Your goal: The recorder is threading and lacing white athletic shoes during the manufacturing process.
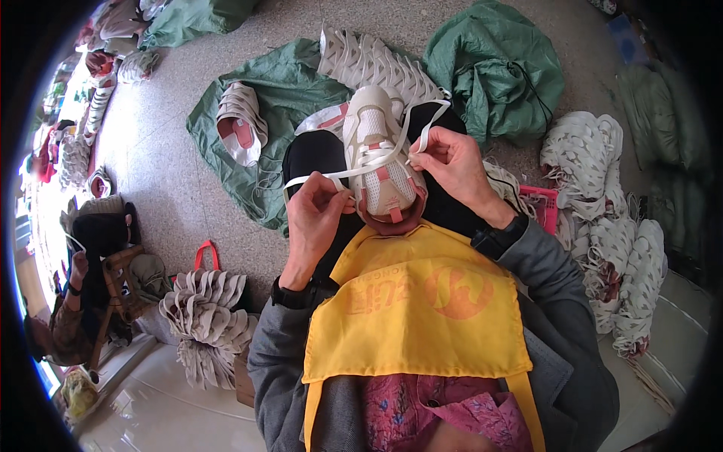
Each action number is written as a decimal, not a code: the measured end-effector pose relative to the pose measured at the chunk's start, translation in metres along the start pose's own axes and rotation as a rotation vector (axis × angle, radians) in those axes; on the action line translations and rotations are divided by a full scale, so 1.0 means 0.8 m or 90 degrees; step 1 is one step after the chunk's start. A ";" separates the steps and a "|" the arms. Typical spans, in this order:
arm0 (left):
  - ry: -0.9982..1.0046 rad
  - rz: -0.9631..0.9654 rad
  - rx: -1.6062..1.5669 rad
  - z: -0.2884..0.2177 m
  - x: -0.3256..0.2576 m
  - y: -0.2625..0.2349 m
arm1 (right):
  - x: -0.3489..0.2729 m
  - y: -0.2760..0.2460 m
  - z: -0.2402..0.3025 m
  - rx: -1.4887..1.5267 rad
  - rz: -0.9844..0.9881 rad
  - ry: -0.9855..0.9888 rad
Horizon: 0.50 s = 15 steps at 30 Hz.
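A beige and white sneaker (371, 129) with pink trim rests between my knees, its toe pointing away from me and its heel against the yellow apron (422, 339). A flat white shoelace (316, 178) runs across its upper and loops out on both sides. At the shoe's left side, my left hand (315, 218) pinches the lace between thumb and forefinger. My right hand (454, 167) pinches the lace close to the shoe's right edge, and a loop of it rises above those fingers. Both hands are closed.
Green sacks (493, 71) lie ahead, with a row of white shoe uppers (376, 64) between them. More stacked uppers (584, 162) stand to the right beside a pink basket (544, 207). Grey pieces (207, 316) are piled at left. Another person (68, 316) sits far left.
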<state>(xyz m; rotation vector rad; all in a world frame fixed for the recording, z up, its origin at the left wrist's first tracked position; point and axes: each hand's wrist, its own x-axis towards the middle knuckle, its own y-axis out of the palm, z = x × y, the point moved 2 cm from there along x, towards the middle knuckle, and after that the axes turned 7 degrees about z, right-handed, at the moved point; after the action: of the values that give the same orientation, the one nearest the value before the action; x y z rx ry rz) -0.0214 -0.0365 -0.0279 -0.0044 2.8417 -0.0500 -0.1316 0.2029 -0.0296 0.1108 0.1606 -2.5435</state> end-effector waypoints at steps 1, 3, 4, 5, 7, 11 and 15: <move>0.007 -0.001 -0.014 0.000 0.001 -0.001 | 0.000 0.000 -0.001 -0.025 0.003 -0.003; 0.022 -0.002 -0.041 0.001 0.004 -0.002 | 0.001 0.000 -0.001 -0.078 0.002 -0.009; 0.026 -0.015 -0.056 0.001 0.005 -0.002 | 0.001 0.002 0.003 -0.104 0.001 -0.012; 0.031 -0.029 -0.071 0.000 0.006 0.000 | 0.001 0.003 0.007 -0.130 0.000 -0.015; 0.038 -0.046 -0.084 0.001 0.009 0.002 | 0.001 0.008 0.028 -0.222 -0.001 -0.079; 0.050 -0.065 -0.103 0.006 0.013 0.005 | 0.004 0.020 0.030 -0.385 0.010 -0.218; 0.074 -0.082 -0.138 0.009 0.016 0.009 | 0.007 0.018 0.030 -0.306 0.021 -0.114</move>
<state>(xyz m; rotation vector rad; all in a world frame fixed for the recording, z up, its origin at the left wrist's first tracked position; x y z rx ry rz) -0.0314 -0.0298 -0.0386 -0.2379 2.9446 0.2377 -0.1289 0.1847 -0.0079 -0.2965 0.6816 -2.3933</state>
